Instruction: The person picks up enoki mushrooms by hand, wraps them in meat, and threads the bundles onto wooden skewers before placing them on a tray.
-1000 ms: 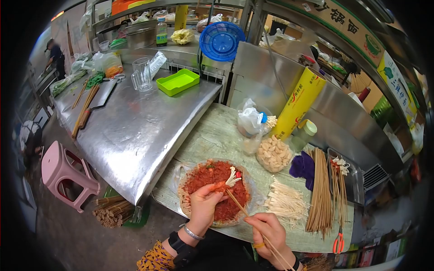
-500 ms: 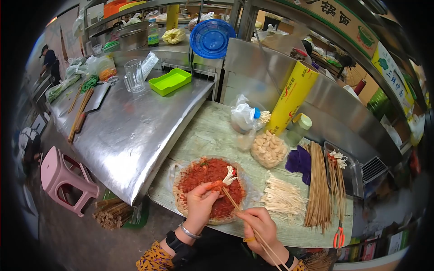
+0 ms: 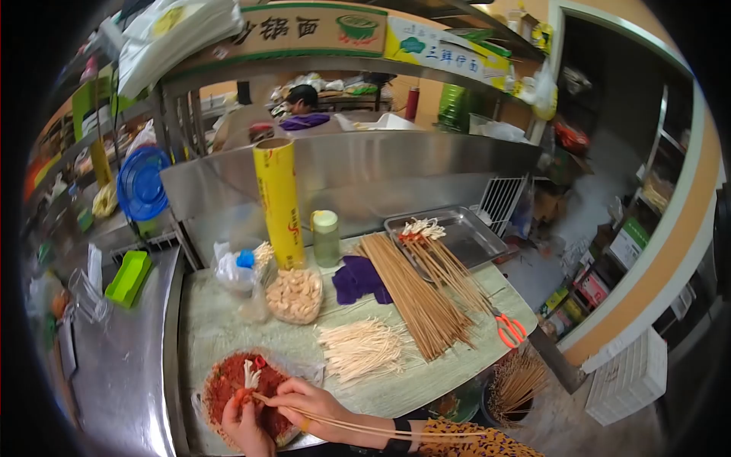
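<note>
Here, hands [image 3: 270, 407] at table edge [image 3: 457, 364], scissors [image 3: 509, 330] overhanging

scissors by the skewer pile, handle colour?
Orange-red handles on the scissors, clearest in the head view, beside the skewers.

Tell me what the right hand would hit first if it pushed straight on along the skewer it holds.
The right hand points its skewer leftward, tip at the mushroom bundle in the left hand's grip. That bundle comes first, with the red-coated plate right under it; depth is hard to judge.
</note>
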Tool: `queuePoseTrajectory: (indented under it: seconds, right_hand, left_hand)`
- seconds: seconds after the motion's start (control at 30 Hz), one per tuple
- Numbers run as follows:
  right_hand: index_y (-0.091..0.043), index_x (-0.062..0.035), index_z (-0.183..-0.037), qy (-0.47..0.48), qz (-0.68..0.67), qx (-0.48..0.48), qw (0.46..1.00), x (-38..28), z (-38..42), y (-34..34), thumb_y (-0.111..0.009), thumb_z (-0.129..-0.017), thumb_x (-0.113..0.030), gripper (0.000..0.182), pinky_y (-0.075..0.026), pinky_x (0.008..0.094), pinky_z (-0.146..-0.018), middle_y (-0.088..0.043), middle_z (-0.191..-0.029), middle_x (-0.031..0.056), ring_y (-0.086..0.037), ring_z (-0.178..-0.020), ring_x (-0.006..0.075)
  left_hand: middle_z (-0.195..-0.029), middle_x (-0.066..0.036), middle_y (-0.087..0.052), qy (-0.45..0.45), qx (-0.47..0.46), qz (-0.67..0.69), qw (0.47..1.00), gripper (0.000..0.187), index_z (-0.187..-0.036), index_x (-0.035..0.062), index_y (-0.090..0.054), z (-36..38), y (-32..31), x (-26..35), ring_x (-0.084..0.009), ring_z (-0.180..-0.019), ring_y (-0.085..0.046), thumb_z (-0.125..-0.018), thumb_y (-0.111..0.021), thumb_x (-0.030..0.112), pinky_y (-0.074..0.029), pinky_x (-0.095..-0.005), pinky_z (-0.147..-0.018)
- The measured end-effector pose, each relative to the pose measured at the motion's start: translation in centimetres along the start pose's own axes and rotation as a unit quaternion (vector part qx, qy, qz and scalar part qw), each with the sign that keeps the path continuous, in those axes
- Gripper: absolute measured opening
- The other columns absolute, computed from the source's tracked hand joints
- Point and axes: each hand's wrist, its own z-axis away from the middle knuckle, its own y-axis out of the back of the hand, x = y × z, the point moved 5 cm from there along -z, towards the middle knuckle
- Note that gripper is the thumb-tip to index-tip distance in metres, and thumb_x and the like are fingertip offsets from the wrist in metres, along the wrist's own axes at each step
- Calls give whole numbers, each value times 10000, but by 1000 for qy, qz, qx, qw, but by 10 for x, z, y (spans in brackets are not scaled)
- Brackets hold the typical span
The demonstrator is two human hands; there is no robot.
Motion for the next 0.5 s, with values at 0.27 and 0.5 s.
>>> queuePoseTrajectory:
  seconds: [0.27,0.5]
  right_hand:
    - [-615,49,-1017,-216,-188,121,950,6,46,124,-517,-920,-94,199,-515,290,-767,-617,-957,116,-619,-851,180]
    - [-464,2,-1214,-80,-258,477,837,82,23,307,-471,-959,-198,324,-487,319,-827,-589,-1023,87,-584,-916,189]
  left_hand:
    - [-1269,-194,-451,-77,-68,65,993,419,-1327,-20,-337,16,-34,54,-332,-1102,-517,-943,-444,111,-483,-420,-905]
    - [-1251,-133,-436,-179,-53,-207,960,382,-1282,-8,-416,17,-21,62,-267,-1049,-533,-912,-485,60,-516,-394,-831]
